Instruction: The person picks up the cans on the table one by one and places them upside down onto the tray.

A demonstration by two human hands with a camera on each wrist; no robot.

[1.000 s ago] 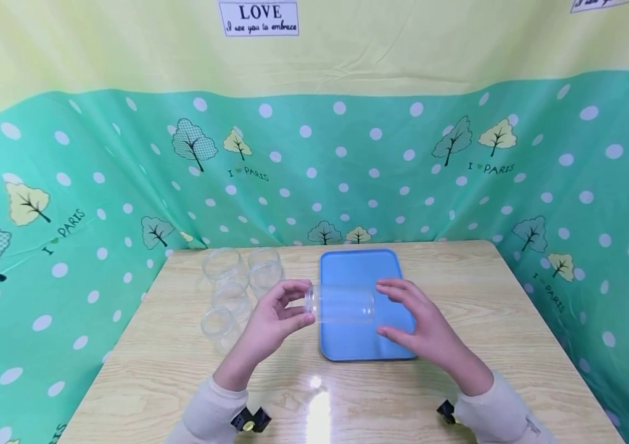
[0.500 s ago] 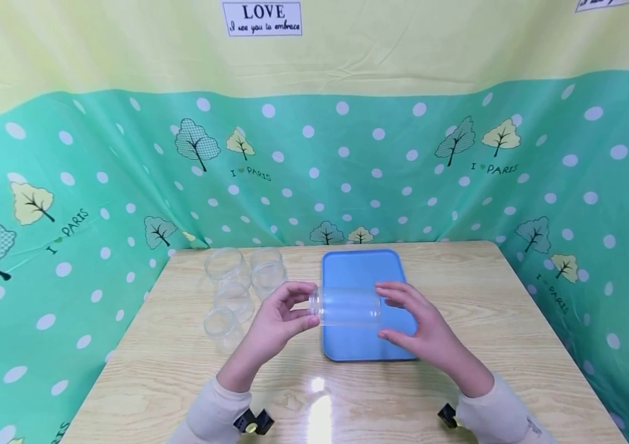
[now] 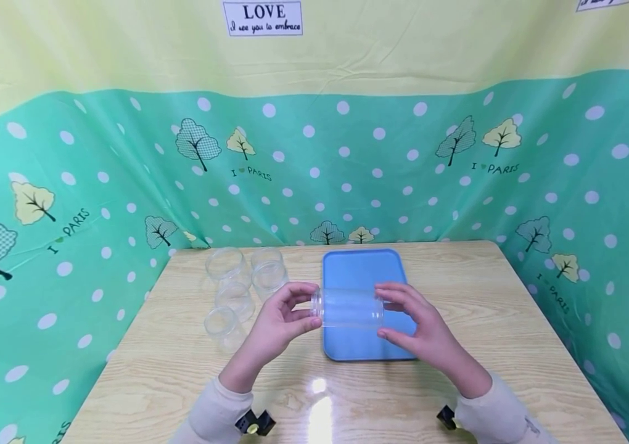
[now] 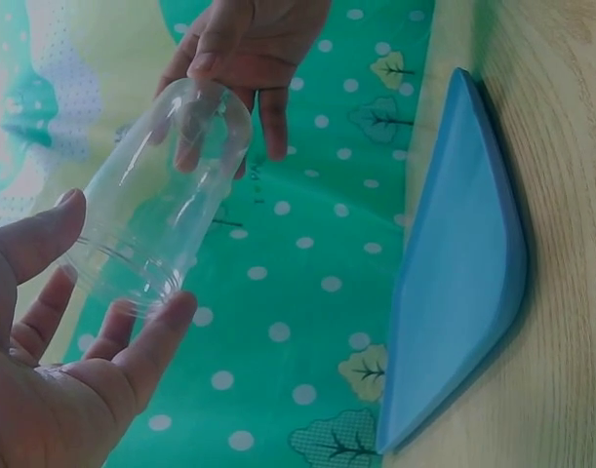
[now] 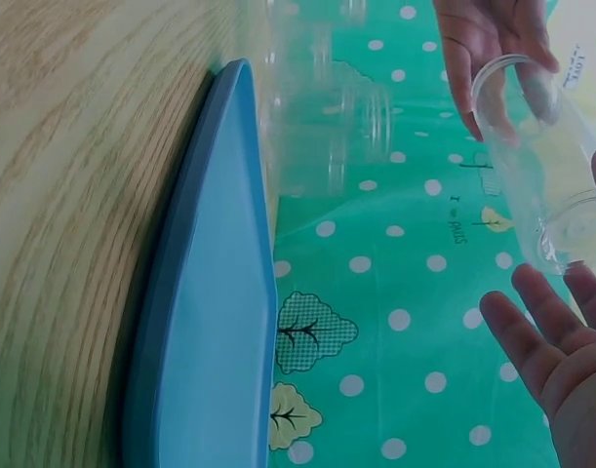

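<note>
A clear, transparent jar [image 3: 350,307] is held sideways above the blue tray, its ringed mouth end to the left. My left hand [image 3: 278,320] grips that mouth end between thumb and fingers, as the left wrist view also shows around the jar [image 4: 166,185]. At the closed base, my right hand [image 3: 422,324] has its thumb and fingertips on either side of the jar, lightly pinching it. In the right wrist view the lower fingers of the right hand [image 5: 571,361] stay spread below the base of the jar [image 5: 541,166].
A blue tray [image 3: 359,268] lies on the wooden table [image 3: 459,271] beneath the jar. Several clear jars stand at the left, among them one at the front [image 3: 220,324] and one at the back [image 3: 226,265]. A patterned cloth [image 3: 342,166] hangs behind and at both sides.
The jar has shifted slightly to the right with my left hand, so its base now sits between the right hand's fingertips. The right hand has barely moved.
</note>
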